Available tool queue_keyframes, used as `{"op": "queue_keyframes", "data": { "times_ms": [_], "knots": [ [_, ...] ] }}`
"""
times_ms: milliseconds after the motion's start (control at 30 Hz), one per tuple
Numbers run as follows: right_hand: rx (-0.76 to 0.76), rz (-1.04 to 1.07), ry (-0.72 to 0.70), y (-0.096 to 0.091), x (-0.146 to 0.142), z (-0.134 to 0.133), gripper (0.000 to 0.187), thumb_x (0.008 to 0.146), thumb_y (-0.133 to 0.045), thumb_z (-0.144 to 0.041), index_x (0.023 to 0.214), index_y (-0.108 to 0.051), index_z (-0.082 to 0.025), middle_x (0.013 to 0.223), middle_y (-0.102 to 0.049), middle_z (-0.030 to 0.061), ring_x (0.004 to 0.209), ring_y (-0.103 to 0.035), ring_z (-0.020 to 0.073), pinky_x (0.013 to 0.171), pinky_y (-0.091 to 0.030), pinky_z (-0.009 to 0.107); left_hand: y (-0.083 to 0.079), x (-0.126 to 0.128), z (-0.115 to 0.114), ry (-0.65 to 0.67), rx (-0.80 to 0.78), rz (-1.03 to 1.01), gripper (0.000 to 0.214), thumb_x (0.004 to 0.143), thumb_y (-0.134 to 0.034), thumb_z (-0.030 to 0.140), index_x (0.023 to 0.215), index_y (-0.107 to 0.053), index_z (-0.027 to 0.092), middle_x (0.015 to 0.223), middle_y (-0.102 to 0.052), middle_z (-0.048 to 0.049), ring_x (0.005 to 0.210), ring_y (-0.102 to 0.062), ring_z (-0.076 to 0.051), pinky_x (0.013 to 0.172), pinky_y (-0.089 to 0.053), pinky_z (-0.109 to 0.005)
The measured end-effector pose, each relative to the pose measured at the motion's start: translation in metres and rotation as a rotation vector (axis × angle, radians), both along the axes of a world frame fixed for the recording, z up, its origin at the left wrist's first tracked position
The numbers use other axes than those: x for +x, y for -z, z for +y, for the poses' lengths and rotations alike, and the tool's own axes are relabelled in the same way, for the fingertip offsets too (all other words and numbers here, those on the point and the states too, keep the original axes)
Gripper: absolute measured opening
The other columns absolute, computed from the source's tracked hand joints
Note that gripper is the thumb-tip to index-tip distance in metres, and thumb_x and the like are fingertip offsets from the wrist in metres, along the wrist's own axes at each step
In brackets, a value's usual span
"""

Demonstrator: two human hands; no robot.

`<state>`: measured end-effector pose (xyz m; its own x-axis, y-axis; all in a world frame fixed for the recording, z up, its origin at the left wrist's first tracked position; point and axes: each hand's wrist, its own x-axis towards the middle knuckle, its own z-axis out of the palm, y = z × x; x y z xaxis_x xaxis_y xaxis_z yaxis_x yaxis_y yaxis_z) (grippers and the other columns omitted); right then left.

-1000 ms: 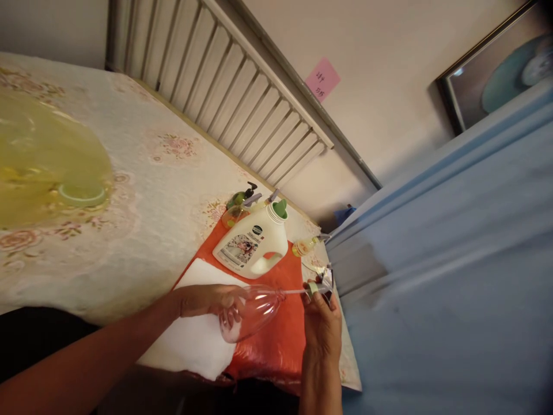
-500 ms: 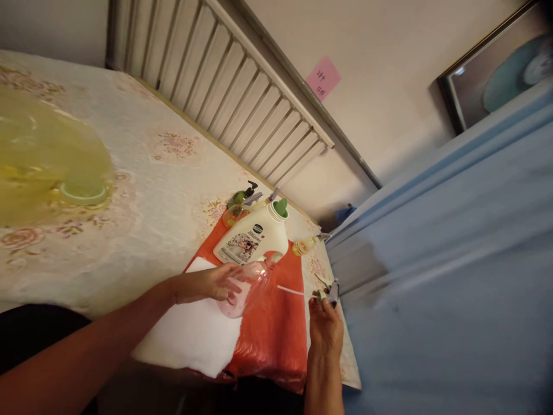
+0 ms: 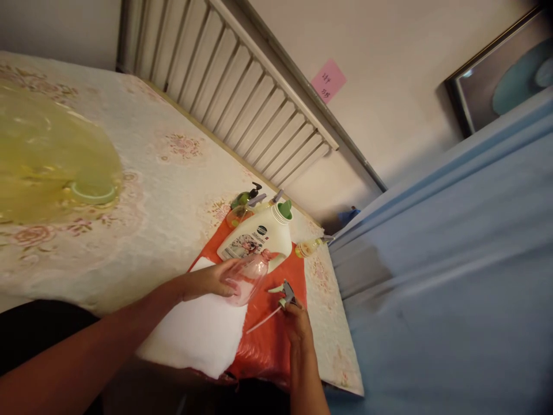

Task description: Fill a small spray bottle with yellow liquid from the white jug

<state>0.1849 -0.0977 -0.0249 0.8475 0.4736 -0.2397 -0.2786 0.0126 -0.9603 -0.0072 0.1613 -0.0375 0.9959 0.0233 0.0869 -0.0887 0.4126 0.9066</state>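
Note:
My left hand (image 3: 216, 281) is wrapped round a clear pink plastic bottle (image 3: 248, 278) with no cap, held tilted over the orange plastic sheet (image 3: 276, 328). My right hand (image 3: 295, 320) grips a spray trigger head (image 3: 284, 292) with a thin dip tube (image 3: 261, 321) trailing down to the left, apart from the bottle. Just behind the pink bottle lies a white detergent jug (image 3: 254, 239) with a green spout.
A white cloth (image 3: 201, 337) lies on the sheet's left part. Pump and spray bottles (image 3: 244, 202) stand behind the jug; a small yellow bottle (image 3: 307, 248) lies to its right. A yellow-green lid (image 3: 47, 161) sits far left on the floral tablecloth. Blue fabric (image 3: 453, 276) fills the right.
The trigger head with its tube has come out of the pink bottle. My left hand carried the bottle up toward the jug; my right hand swung the head left over the orange sheet.

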Motion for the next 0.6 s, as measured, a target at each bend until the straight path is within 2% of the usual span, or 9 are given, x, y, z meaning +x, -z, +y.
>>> {"op": "queue_keyframes", "data": {
  "times_ms": [133, 267, 400, 500, 600],
  "knots": [
    [-0.031, -0.01, -0.061, 0.006, -0.003, 0.011, 0.041, 0.053, -0.08, -0.024, 0.093, -0.074, -0.017, 0.076, -0.073, 0.0022, 0.072, -0.068, 0.0181, 0.067, -0.056, 0.032, 0.002, 0.002, 0.001, 0.003, -0.016, -0.032, 0.082, 0.071, -0.082, 0.027, 0.142, -0.043, 0.031, 0.152, -0.042, -0.0073, 0.115, -0.059, -0.028, 0.094, -0.049, -0.038],
    [-0.182, -0.154, -0.053, 0.01, -0.002, 0.014, 0.037, 0.054, -0.081, -0.031, 0.087, -0.075, -0.015, 0.072, -0.072, 0.0022, 0.06, -0.064, 0.0143, 0.057, -0.05, 0.025, -0.001, 0.001, 0.0, 0.028, -0.036, -0.067, 0.083, 0.072, -0.08, 0.025, 0.145, -0.041, 0.031, 0.155, -0.038, -0.0074, 0.121, -0.056, -0.031, 0.095, -0.05, -0.038],
    [-0.285, -0.266, -0.006, 0.013, 0.007, 0.013, 0.035, 0.052, -0.081, -0.031, 0.081, -0.074, -0.013, 0.066, -0.071, 0.0018, 0.056, -0.062, 0.0153, 0.053, -0.045, 0.024, -0.005, 0.0, -0.001, 0.035, -0.048, -0.107, 0.085, 0.073, -0.08, 0.023, 0.147, -0.039, 0.031, 0.159, -0.031, -0.0073, 0.132, -0.046, -0.032, 0.098, -0.049, -0.039],
    [-0.326, -0.37, 0.075, 0.012, 0.013, 0.01, 0.033, 0.046, -0.083, -0.029, 0.075, -0.071, -0.016, 0.061, -0.068, -0.0022, 0.059, -0.062, 0.0171, 0.055, -0.045, 0.025, -0.008, -0.001, -0.002, 0.035, -0.038, -0.068, 0.087, 0.072, -0.08, 0.023, 0.148, -0.037, 0.032, 0.158, -0.033, -0.0074, 0.13, -0.048, -0.03, 0.099, -0.048, -0.039],
    [-0.336, -0.479, 0.14, 0.007, 0.014, 0.009, 0.03, 0.047, -0.082, -0.028, 0.073, -0.069, -0.019, 0.064, -0.068, -0.0028, 0.063, -0.063, 0.0169, 0.056, -0.044, 0.025, -0.009, -0.002, -0.003, 0.04, -0.047, -0.056, 0.09, 0.072, -0.08, 0.024, 0.149, -0.036, 0.032, 0.156, -0.036, -0.0078, 0.128, -0.05, -0.029, 0.101, -0.046, -0.04]
  ]
}}
